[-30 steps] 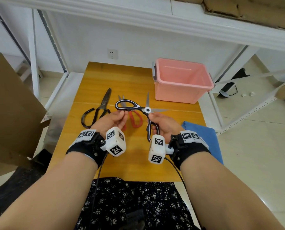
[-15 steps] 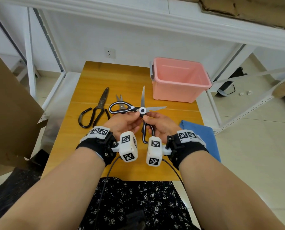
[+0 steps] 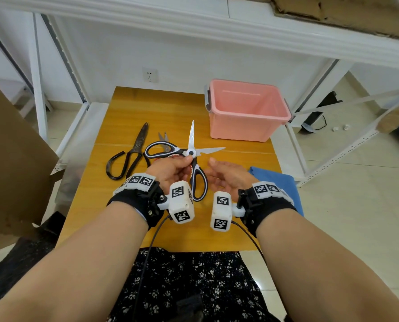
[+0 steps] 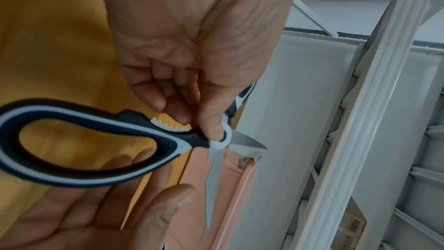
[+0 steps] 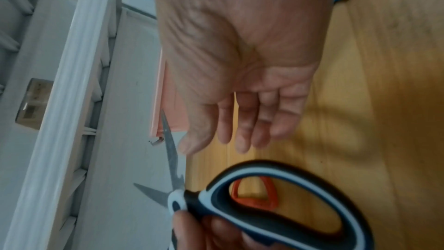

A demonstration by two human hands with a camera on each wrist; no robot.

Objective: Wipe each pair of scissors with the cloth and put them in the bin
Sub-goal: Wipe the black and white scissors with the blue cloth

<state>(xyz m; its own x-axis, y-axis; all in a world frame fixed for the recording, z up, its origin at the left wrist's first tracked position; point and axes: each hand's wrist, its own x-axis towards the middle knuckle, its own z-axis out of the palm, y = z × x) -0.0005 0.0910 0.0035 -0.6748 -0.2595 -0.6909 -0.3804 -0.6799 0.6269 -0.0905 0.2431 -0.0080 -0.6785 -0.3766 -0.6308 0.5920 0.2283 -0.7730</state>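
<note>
Right hand [image 3: 226, 176] let go, fingers relaxed; left hand [image 3: 170, 169] fingers pinch black-white scissors [image 3: 191, 152]; pink bin [image 3: 247, 126] behind.

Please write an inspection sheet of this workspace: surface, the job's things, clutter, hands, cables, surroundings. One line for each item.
Surface: wooden table.
Job's things: black-and-white scissors, blades open, held above the table; all-black scissors and orange-handled scissors lie on it; blue cloth at its right edge; pink bin at far right.
Clutter: nothing seen.
Hands: left hand pinches the scissors near the pivot; right hand open, holding nothing.
Cables: black cable from wrist camera.
Surroundings: white shelf frame, cardboard, wall socket.
</note>
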